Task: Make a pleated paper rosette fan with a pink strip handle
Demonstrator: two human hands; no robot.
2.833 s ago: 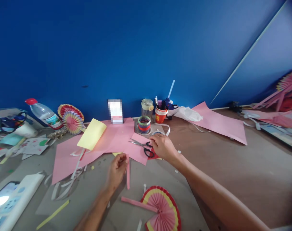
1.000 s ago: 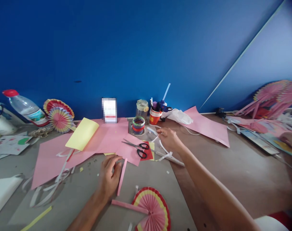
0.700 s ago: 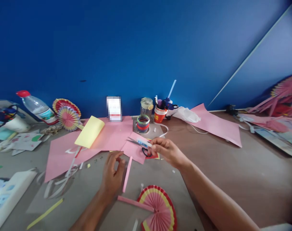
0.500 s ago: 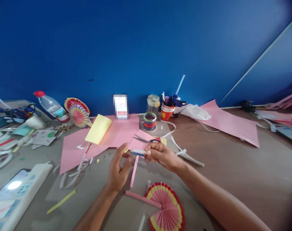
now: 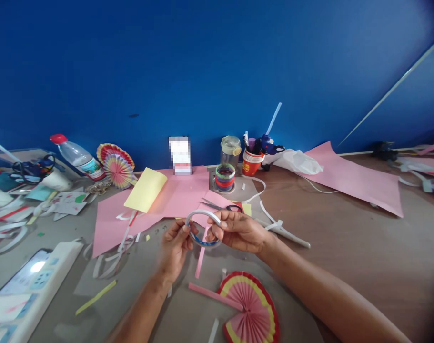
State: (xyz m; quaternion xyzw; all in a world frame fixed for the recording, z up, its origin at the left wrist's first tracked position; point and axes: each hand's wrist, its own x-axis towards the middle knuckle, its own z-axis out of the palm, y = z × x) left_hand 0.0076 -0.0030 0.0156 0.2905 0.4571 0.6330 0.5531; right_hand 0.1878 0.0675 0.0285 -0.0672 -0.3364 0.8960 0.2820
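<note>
A narrow roll of white tape (image 5: pixel 203 213) with a blue-printed core is held up between my two hands, its ring turned toward me. My right hand (image 5: pixel 238 231) grips its right rim, fingers and thumb closed on it. At the left rim, my left hand (image 5: pixel 177 240) pinches the roll between thumb and fingers. Below the hands lies a round pleated paper fan (image 5: pixel 252 305) in pink, yellow and red, with a pink paper strip (image 5: pixel 215 296) across its left side. Another pink strip (image 5: pixel 200 262) lies under the roll. Scissors (image 5: pixel 220 206) rest just beyond my right hand.
Pink paper sheets (image 5: pixel 183 193) and a folded yellow sheet (image 5: pixel 145 190) lie behind the hands. A clear jar (image 5: pixel 230 150), a red cup of tools (image 5: pixel 252 163) and a bottle (image 5: pixel 75 155) stand along the blue wall. A white power strip (image 5: pixel 48 286) is at left.
The tape roll has turned from edge-on to show its ring. My left hand has closed from an open pose onto the roll's left side.
</note>
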